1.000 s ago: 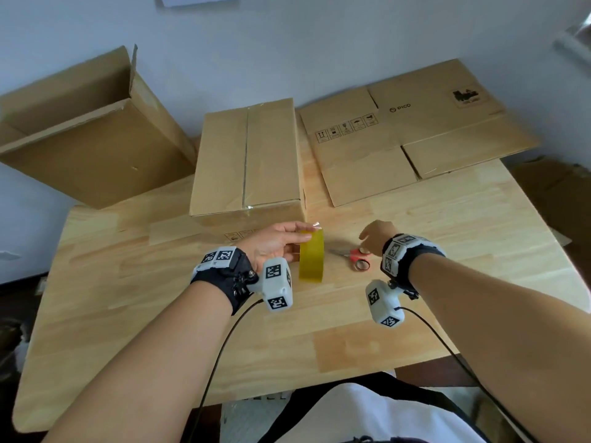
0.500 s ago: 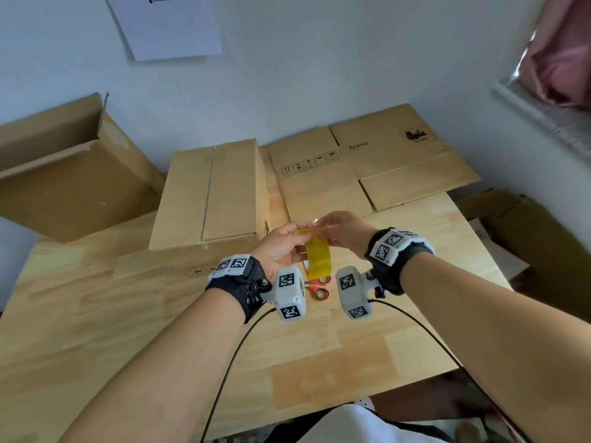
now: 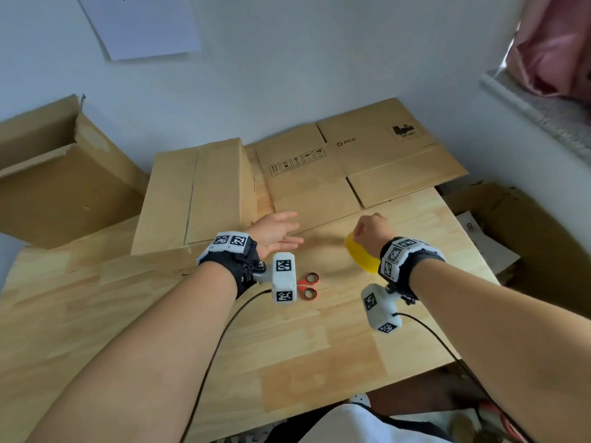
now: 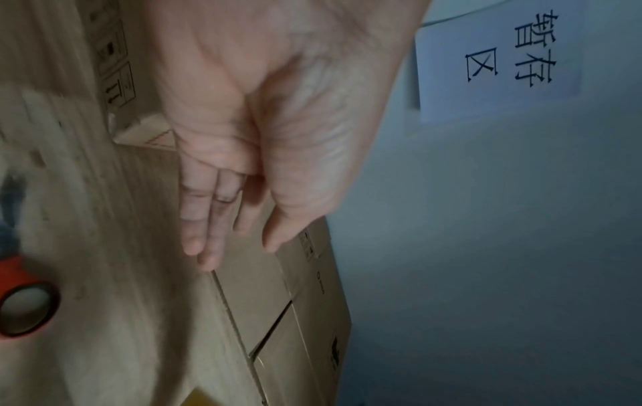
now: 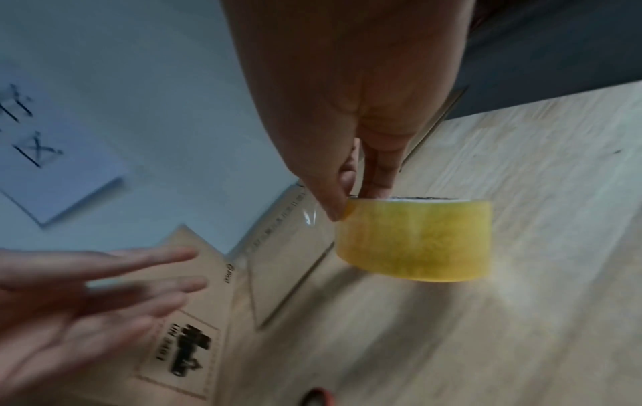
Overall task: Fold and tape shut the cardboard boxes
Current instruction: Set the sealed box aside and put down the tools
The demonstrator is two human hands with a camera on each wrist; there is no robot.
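Observation:
A closed cardboard box (image 3: 198,193) stands at the back of the wooden table (image 3: 319,346), its top flaps meeting in a middle seam. Just right of it my left hand (image 3: 278,233) hovers empty, its fingers (image 4: 205,241) straight. My right hand (image 3: 371,228) pinches the rim of a yellow tape roll (image 3: 361,260) above the table's right part; in the right wrist view thumb and fingers (image 5: 342,192) clamp the tape roll (image 5: 416,241) at its edge. A flattened cardboard box (image 3: 351,164) lies behind both hands.
Red-handled scissors (image 3: 308,284) lie on the table between my wrists. An open cardboard box (image 3: 57,183) leans at the far left. More cardboard (image 3: 518,238) sits on the floor to the right. A paper sheet (image 3: 140,24) hangs on the wall.
The tape roll passed from my left hand to my right, which carried it rightward. My left hand let go and opened near the closed box. The head view tilted up.

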